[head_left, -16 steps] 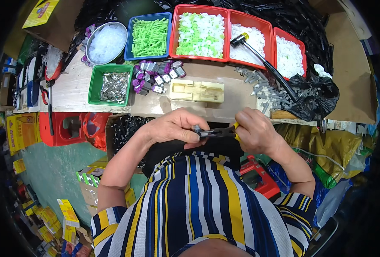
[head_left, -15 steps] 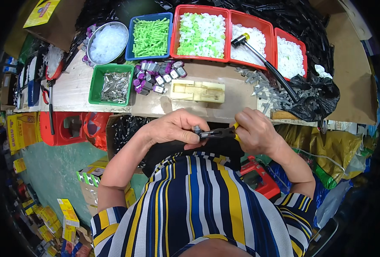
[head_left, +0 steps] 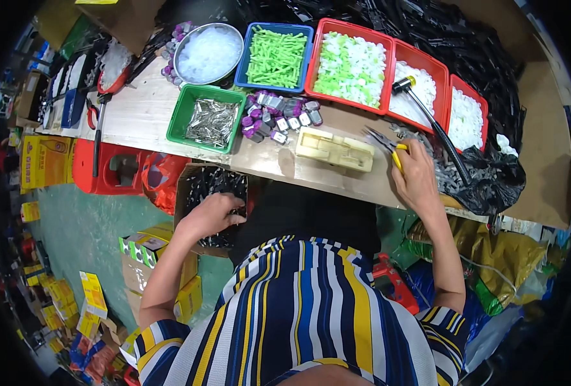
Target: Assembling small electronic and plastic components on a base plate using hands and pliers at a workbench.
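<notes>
My right hand (head_left: 418, 175) grips yellow-handled pliers (head_left: 382, 139) over the bench, jaws pointing away to the left, beside a pale yellow block fixture (head_left: 334, 149). My left hand (head_left: 212, 215) is above a cardboard box (head_left: 181, 186) of small black parts (head_left: 224, 180) below the bench edge. Its thumb and fingers are apart, and I see nothing between them. Behind the fixture lies a pile of purple-and-grey pieces (head_left: 279, 118). Next to that pile is a green bin (head_left: 176, 132) of thin metal pins (head_left: 212, 122).
A metal bowl of clear pieces (head_left: 208, 55), a blue bin of green sticks (head_left: 276, 56) and red bins (head_left: 348, 96) line the back. A black-handled hammer (head_left: 437, 125) lies across the red bins. Grey parts and a black plastic bag (head_left: 491, 183) occupy the right end.
My hands have parted. The left went down and left to the box, and the small grey piece no longer shows in it. My right hand carried the pliers forward and right over the bench.
</notes>
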The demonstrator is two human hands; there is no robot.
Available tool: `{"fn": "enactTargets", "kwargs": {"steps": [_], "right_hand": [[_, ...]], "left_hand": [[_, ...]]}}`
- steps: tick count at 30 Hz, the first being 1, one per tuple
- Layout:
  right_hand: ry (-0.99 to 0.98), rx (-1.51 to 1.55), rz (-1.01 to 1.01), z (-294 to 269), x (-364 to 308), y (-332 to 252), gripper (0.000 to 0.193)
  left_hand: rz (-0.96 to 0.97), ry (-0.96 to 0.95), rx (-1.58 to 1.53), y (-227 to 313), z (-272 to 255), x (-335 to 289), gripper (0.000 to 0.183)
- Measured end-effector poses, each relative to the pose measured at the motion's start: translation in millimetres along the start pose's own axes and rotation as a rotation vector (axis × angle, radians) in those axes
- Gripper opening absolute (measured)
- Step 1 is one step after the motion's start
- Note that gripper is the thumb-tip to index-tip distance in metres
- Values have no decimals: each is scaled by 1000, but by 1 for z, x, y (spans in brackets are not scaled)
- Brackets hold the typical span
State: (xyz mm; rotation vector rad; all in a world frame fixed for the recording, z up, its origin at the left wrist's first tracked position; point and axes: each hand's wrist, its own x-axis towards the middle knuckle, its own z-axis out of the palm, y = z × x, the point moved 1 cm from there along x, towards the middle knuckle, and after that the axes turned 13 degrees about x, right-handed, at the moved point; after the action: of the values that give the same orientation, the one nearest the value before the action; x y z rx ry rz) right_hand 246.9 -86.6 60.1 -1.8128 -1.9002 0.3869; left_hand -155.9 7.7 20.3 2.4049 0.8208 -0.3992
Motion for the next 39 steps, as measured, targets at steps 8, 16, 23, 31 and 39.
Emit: {"fn": "enactTargets", "kwargs": {"steps": [8, 16, 23, 31, 39], "right_hand": [[-7, -33, -1, 9, -1, 5, 34], [49, -3, -39, 1, -9, -3, 31], [74, 51, -94, 1, 0, -6, 28], [128, 241, -260, 15, 60, -58, 27], [282, 122, -426, 1, 203, -37, 21]], "left_hand": [[140, 496, -148, 47, -93, 49, 19], [97, 687, 325, 32, -130, 116, 26], [53, 746, 278, 38, -121, 120, 26], [-24, 697, -684, 36, -121, 115, 30], [3, 498, -1315, 53, -92, 111, 27]]}}
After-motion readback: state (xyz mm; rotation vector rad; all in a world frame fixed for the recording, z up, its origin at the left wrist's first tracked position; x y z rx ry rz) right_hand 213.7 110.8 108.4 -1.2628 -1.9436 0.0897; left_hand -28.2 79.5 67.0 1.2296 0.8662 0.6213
